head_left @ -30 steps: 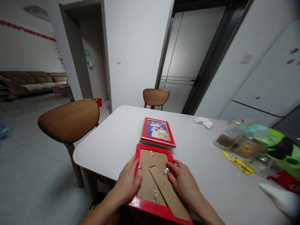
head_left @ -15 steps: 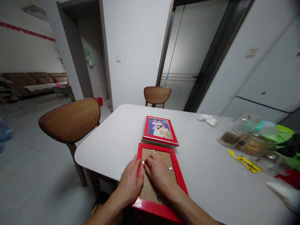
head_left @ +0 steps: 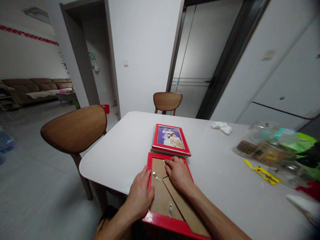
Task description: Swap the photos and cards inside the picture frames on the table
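Observation:
A red picture frame (head_left: 162, 224) lies face down on the table, its brown backing board (head_left: 160, 196) uppermost. My left hand (head_left: 138, 190) grips the frame's left edge, thumb on top. At the far end of the board, my right hand (head_left: 178, 173) pinches a small metal clip (head_left: 164, 161) between thumb and fingertips. A second clip (head_left: 156, 176) sits at the left side, and another clip (head_left: 170, 210) near the close end. A brown stand leg (head_left: 180, 203) slants across the board, partly under my right forearm.
Just beyond lies a second red frame (head_left: 187, 146) with a photo facing up. On the white table (head_left: 225, 200) at the right are a crumpled tissue (head_left: 221, 127), a yellow wrapper (head_left: 266, 175) and clear containers (head_left: 246, 147). Wooden chairs (head_left: 75, 128) stand left and at the far end.
My right hand has moved from the left clip to the far one. The left clip now lies at a slant along the board. My left hand keeps its hold.

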Available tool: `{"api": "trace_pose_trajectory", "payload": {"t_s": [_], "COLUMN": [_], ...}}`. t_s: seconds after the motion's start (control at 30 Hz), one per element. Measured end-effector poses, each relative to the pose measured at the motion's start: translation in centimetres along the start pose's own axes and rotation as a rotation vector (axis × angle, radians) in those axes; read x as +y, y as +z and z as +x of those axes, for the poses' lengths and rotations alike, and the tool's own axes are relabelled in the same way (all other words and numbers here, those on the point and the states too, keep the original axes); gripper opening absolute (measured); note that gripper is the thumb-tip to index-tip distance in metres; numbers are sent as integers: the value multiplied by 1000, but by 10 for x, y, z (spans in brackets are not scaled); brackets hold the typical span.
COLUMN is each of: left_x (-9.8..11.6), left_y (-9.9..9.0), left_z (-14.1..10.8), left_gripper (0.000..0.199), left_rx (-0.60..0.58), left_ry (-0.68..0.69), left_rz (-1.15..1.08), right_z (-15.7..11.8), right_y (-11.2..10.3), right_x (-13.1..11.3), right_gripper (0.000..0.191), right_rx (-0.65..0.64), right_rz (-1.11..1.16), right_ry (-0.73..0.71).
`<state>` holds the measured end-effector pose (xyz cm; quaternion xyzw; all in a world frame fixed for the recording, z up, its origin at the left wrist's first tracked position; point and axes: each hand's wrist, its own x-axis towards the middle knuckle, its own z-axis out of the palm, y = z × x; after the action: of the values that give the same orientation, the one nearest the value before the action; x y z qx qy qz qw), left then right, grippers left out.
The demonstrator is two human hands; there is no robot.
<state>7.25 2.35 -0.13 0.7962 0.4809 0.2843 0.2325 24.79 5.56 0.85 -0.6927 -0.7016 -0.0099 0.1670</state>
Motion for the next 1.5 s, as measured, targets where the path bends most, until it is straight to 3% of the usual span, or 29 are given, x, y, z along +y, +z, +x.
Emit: {"api": "trace_pose_trajectory", "payload": {"t_s": [0.17,0.27,0.43,0.53,0.77,0.97,1.3,1.37,1.5], "left_x": [3,3,2,2,1,2,8,11,19], "left_y": [-1,-1,-1,0,1,1,-4,-4,-8], "left_z": [1,1,1,1,1,1,2,4,9], "left_gripper": [52,51,51,50,49,51,55,49,25], "left_rx": [-28,-32,-19,-10,-11,-9,-21,9,177], "left_ry": [-16,-12,4,7,12,-8,-34,-50,-66], "left_rz": [45,59,56,58,74,56,-8,-84,-364], "right_z": [-1,-8,-47,-70,-76,-73,-66,-65,-63], "right_y": [0,-12,-42,-49,-36,-30,-43,-49,-60], "right_x": [-2,-1,4,3,-7,-4,-8,-11,-24], "right_gripper": [30,34,37,30,13,40,36,35,34], "right_rx": [-20,-68,-325,-420,-291,-110,-46,-9,27], "right_rz": [42,123,347,366,347,250,274,267,297], "right_ry": [-8,-46,-249,-278,-230,-46,-8,-15,-37]}}
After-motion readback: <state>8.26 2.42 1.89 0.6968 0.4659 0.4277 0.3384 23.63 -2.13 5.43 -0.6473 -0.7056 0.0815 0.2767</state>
